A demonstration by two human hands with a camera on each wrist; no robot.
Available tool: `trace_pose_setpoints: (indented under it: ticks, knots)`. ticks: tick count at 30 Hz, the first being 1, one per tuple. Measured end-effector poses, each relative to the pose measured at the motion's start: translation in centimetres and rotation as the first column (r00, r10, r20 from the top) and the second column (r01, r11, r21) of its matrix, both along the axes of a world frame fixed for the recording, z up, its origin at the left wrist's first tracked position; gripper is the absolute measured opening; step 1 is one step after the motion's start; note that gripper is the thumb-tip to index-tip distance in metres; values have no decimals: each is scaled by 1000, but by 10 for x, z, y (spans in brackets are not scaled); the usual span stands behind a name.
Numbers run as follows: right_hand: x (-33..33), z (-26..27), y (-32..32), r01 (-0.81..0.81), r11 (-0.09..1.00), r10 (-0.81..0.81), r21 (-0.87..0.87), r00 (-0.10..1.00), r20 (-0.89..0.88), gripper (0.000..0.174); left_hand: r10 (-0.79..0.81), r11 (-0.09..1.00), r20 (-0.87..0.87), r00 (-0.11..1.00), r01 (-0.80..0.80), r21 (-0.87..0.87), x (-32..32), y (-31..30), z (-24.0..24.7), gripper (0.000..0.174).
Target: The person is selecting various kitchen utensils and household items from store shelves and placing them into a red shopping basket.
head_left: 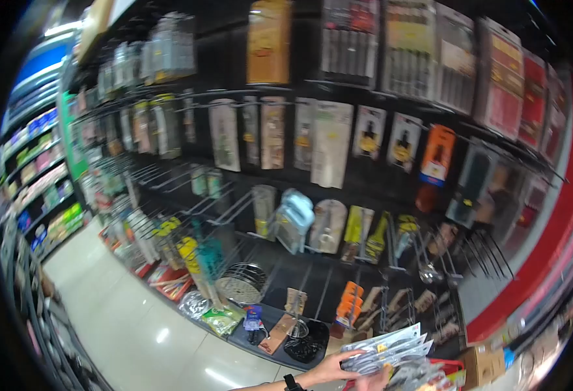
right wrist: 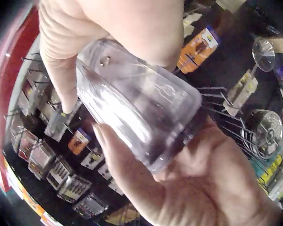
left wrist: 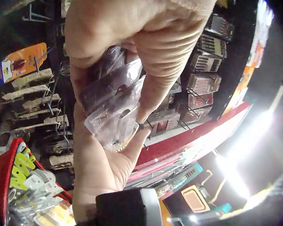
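Your left hand (head_left: 329, 369) and right hand (head_left: 373, 380) clamp the packs (head_left: 387, 347) near the basket (left wrist: 12, 181), whose red rim the right wrist view misses.

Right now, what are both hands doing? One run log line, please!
left hand: gripping clear packs | right hand: gripping them too | nearby: red basket, packages inside | behind: black display wall

No text, label, brand or number is legible. Print on the held packs (head_left: 391, 345) is too small to read. Marking on the clear pack (right wrist: 141, 103) is too faint. Print on the orange card (head_left: 437, 154) and purple label (head_left: 252, 317) is blurred.
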State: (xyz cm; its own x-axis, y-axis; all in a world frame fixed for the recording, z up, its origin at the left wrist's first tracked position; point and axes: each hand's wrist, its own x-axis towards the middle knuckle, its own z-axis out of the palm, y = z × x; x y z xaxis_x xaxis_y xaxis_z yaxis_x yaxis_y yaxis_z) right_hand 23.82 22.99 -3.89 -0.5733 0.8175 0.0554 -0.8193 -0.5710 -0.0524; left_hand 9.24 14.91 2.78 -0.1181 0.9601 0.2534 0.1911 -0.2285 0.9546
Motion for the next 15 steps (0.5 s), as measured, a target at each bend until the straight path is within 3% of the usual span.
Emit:
trace_pose_setpoints:
  ticks: [1,2,3,5,6,7,10,12,13,15]
  knots:
    - [-13,3,-13,91,994,-76,-53,970,233,47,51,995,-80,995,-44,84,-3,-4,1,55]
    - [-20,8,-22,83,997,-71,-11,915,398,46,104,984,-156,982,-78,163,-3,-10,2,48]
    - [-26,-2,-23,80,997,-72,-2,905,420,48,141,980,-159,977,-115,164,-5,-17,3,48]
    - [-31,-29,-22,53,999,-45,-5,895,444,50,153,983,-127,980,-164,-83,-11,-35,6,66]
    - [-31,-23,-25,-15,1000,16,-5,895,446,51,153,984,-128,980,-163,-71,-11,-41,13,66]
    - [-26,-10,-30,-76,997,68,-1,891,449,51,147,989,-55,988,-148,-17,-10,-45,21,64]
    - [-28,11,-33,-62,998,47,19,896,442,51,145,988,81,986,-141,-56,-7,-55,40,59]
    - [-34,16,-38,-69,997,45,39,900,434,51,245,969,305,920,-241,-52,-9,-55,38,44]
    - [-38,17,-41,-69,996,42,49,902,430,51,220,975,308,925,-218,-41,-20,-52,28,44]
    - [-48,22,-49,-65,996,32,62,906,423,51,-53,960,36,998,61,-273,-56,-50,20,31]
